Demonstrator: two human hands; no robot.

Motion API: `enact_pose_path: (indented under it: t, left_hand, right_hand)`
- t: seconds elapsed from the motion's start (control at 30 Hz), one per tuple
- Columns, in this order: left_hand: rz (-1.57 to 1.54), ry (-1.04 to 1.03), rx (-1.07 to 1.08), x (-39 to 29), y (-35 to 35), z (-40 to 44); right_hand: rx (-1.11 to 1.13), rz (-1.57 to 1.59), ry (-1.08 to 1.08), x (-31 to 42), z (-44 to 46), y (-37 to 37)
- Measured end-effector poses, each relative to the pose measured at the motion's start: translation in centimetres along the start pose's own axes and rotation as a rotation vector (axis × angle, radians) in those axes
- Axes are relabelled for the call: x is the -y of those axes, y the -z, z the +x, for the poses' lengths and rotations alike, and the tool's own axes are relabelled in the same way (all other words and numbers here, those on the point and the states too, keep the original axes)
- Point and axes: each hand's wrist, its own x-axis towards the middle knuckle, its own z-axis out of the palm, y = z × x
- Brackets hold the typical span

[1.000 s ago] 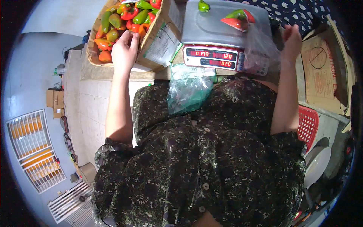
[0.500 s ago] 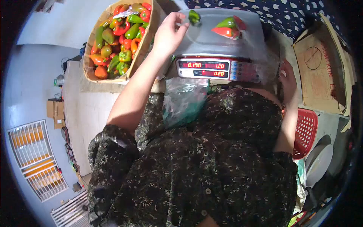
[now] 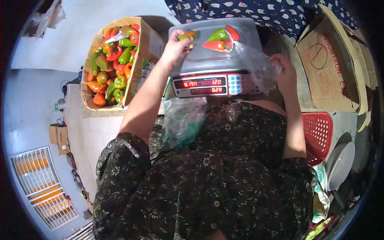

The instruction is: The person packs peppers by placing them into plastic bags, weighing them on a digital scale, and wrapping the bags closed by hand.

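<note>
My left hand [image 3: 175, 50] is closed around a green and orange pepper [image 3: 187, 36] over the left side of the scale's grey pan [image 3: 200, 60]. On the pan, red and green peppers [image 3: 219, 39] lie inside a clear plastic bag [image 3: 253, 60]. The bag's loose end stretches right and down to my right hand [image 3: 285, 72], whose fingers pinch it. Below the pan, the scale's red display [image 3: 200, 87] is lit beside a blue keypad [image 3: 240, 83].
A cardboard box [image 3: 134, 68] full of red, green and orange peppers stands left of the scale. An open carton [image 3: 330, 68] is at the right, above a red plastic basket [image 3: 318, 136] and a white basin [image 3: 341, 166]. More clear plastic [image 3: 184, 120] hangs in front of the scale.
My left hand, open beside a green pepper earlier, now holds a green and orange one. My right hand has moved up, the bag drawn toward it. The display reads higher; the view has shifted.
</note>
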Motion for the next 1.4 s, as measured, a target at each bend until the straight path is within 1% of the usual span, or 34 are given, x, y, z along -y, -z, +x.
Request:
enact_pose_path:
  t: [0.03,0.07,0.13,0.17,0.2,0.23,0.27,0.33,0.37,0.4,0.47,0.5,0.53,0.57,0.6,0.63,0.73,0.77,0.87,0.9,1.0,1.03,1.07,1.13,1.17,1.27,1.3,1.33,1.4]
  left_hand:
    - [-0.172,-0.019,0.025,-0.6,-0.3,-1.7]
    - [-0.343,-0.039,0.05,-1.1,-0.8,-3.5]
    - [-0.346,-0.169,0.055,-3.2,-2.2,-7.4]
    - [-0.359,-0.167,0.076,-4.2,-2.5,-9.2]
    - [-0.416,-0.234,0.093,-4.8,-2.8,-10.7]
    - [-0.488,-0.24,0.122,-6.2,-2.9,-12.4]
    - [-0.559,-0.249,0.152,-7.8,-3.1,-14.2]
    - [-0.724,-0.393,0.217,-10.7,-3.7,-17.8]
    - [-0.814,-0.474,0.334,-12.2,-4.2,-19.2]
    - [-0.9,-0.55,0.454,-13.7,-4.7,-20.4]
    - [-0.893,-0.62,0.538,-16.1,-6.0,-22.5]
    - [-0.899,-0.607,0.513,-16.4,-6.5,-23.2]
    - [-0.732,-0.67,0.499,-17.0,-7.2,-23.2]
    - [-0.596,-0.645,0.466,-16.6,-7.1,-22.8]
    - [-0.46,-0.616,0.433,-16.1,-7.1,-22.5]
    - [-0.345,-0.5,0.354,-16.7,-7.8,-23.2]
    - [-0.257,-0.386,0.35,-14.5,-8.0,-23.1]
    - [-0.166,-0.34,0.283,-14.2,-8.4,-23.7]
    - [0.277,-0.295,0.365,-14.1,-8.0,-22.3]
    - [0.17,-0.236,0.358,-14.5,-8.4,-22.2]
    - [0.303,-0.059,0.393,-16.6,-7.9,-21.4]
    - [0.412,-0.147,0.357,-17.0,-7.7,-20.9]
    - [0.473,-0.13,0.355,-17.3,-7.1,-20.3]
    - [0.633,0.054,0.44,-18.9,-6.9,-19.4]
    - [0.743,0.074,0.442,-19.5,-7.2,-19.3]
    - [1.236,-0.363,0.54,-18.7,-7.6,-19.2]
    - [1.199,-0.393,0.503,-18.7,-8.2,-20.2]
    - [1.339,-0.45,0.51,-18.3,-8.0,-20.5]
    - [1.423,-0.499,0.511,-17.4,-8.1,-20.8]
  right_hand:
    - [-0.049,0.084,-0.06,1.8,0.1,-0.3]
    - [-0.091,0.114,-0.052,3.0,0.5,-0.8]
    - [-0.17,0.173,-0.032,5.8,1.1,-1.8]
    - [-0.147,0.165,-0.062,8.0,1.5,-2.2]
    - [-0.124,0.158,-0.09,10.6,1.7,-2.4]
    - [-0.103,0.152,-0.116,13.0,2.0,-2.5]
    - [-0.046,0.123,-0.104,15.0,2.4,-2.6]
    - [0.065,0.065,-0.085,18.6,2.8,-2.8]
    - [0.085,0.149,-0.071,20.6,2.5,-3.0]
    - [0.119,0.1,-0.024,21.8,2.6,-2.9]
    - [0.186,-0.004,0.049,23.4,2.7,-2.8]
    - [0.175,0.175,0.025,23.1,2.3,-3.6]
    - [0.172,0.309,0.015,22.9,2.0,-4.0]
    - [0.166,0.443,0.005,22.6,1.8,-4.3]
    - [0.158,0.576,-0.006,23.0,1.7,-4.2]
    - [0.197,0.777,-0.096,23.9,0.9,-3.1]
    - [0.211,0.869,-0.118,22.5,0.7,-2.2]
    - [0.253,0.828,-0.094,22.2,0.6,-1.7]
    - [0.135,0.8,0.01,22.0,0.5,-1.7]
    - [0.074,0.755,0.062,22.2,0.4,-2.1]
    - [0.079,0.73,0.054,21.3,1.0,-1.7]
    - [0.066,0.738,0.093,21.2,1.0,-1.6]
    - [0.107,0.749,0.097,21.3,0.9,-1.5]
    - [0.188,0.767,0.11,21.7,0.7,-1.5]
    - [0.186,0.734,0.121,21.9,0.6,-2.0]
    - [0.12,0.726,0.265,23.4,-0.9,-4.3]
    - [0.079,0.619,0.265,24.2,-1.7,-4.1]
    - [0.095,0.624,0.255,24.6,-2.1,-4.1]
    - [0.032,0.562,0.284,24.8,-2.9,-5.0]
